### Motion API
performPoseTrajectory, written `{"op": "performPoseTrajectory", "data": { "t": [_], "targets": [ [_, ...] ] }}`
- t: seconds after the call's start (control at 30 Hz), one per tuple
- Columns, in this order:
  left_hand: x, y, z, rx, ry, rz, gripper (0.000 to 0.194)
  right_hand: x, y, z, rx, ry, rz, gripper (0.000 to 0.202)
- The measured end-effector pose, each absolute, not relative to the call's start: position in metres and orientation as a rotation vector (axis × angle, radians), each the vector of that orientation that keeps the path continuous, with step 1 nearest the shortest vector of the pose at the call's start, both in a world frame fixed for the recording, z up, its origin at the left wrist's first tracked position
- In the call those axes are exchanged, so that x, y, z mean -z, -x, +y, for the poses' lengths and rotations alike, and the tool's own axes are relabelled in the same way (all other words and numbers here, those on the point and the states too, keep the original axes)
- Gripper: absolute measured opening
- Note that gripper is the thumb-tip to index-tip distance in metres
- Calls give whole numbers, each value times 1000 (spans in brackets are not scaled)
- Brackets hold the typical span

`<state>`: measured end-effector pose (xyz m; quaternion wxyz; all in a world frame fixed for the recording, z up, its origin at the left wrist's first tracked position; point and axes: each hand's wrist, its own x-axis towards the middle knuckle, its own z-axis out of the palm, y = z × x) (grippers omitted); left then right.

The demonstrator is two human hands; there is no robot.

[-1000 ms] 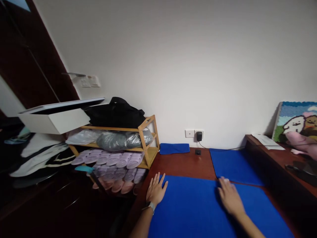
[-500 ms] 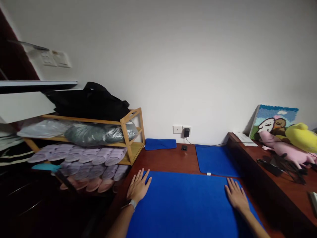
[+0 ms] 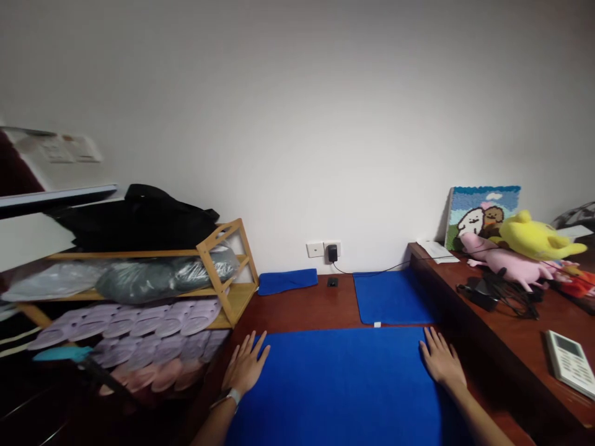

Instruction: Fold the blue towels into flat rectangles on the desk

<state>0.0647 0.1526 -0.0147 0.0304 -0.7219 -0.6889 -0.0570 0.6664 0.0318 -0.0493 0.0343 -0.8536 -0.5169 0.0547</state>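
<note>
A large blue cloth (image 3: 339,384) lies flat on the reddish-brown desk (image 3: 297,313). My left hand (image 3: 245,365) rests palm down over its upper left corner, fingers spread and holding nothing; a light band circles the wrist. Near the upper right corner, my right hand (image 3: 441,359) lies flat with its fingers apart, also holding nothing. Behind the large cloth are a smaller blue cloth (image 3: 390,297) with a white tag and a narrow folded blue cloth (image 3: 287,281) by the wall.
A wooden rack (image 3: 237,303) at left holds a black bag (image 3: 149,220), wrapped bundles and slippers (image 3: 158,319). On the raised right ledge lie plush toys (image 3: 534,238), cables and a white remote (image 3: 571,362). A black plug (image 3: 332,252) trails a cord.
The view has swung to the right and tilted, bringing the whole front of the remote into sight. Both hands remain flat at the large cloth's upper corners.
</note>
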Motion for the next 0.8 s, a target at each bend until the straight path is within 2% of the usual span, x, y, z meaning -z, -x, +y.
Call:
{"op": "performPoseTrajectory", "data": {
  "t": [0.17,0.27,0.37,0.43,0.5,0.57,0.63,0.7,0.8],
  "targets": [
    [6,-68,149,247,2204,-2086,63,50,-663,32,-133,2593,-1582,74],
    [1,-92,132,617,2208,-1994,53,52,-663,33,-137,2565,-1599,76],
    [-4,-139,90,1276,2179,-2026,39,57,-667,31,-151,2557,-1601,79],
    [-12,-175,58,1848,2188,-2082,41,63,-671,30,-141,2557,-1591,81],
    [-22,-206,31,2636,2138,-2101,57,70,-674,29,-119,2534,-1587,83],
    [-37,-225,14,3585,1740,-1868,55,76,-676,29,-109,2498,-1585,85],
    [-53,-232,7,4238,1067,-1435,47,80,-677,30,-106,2463,-1571,87],
    [-69,-232,5,4444,592,-1152,41,81,-679,30,-112,2421,-1547,89],
    [-91,-230,6,4453,518,-1052,44,83,-684,30,-182,2358,-1520,91]
  ]
}}
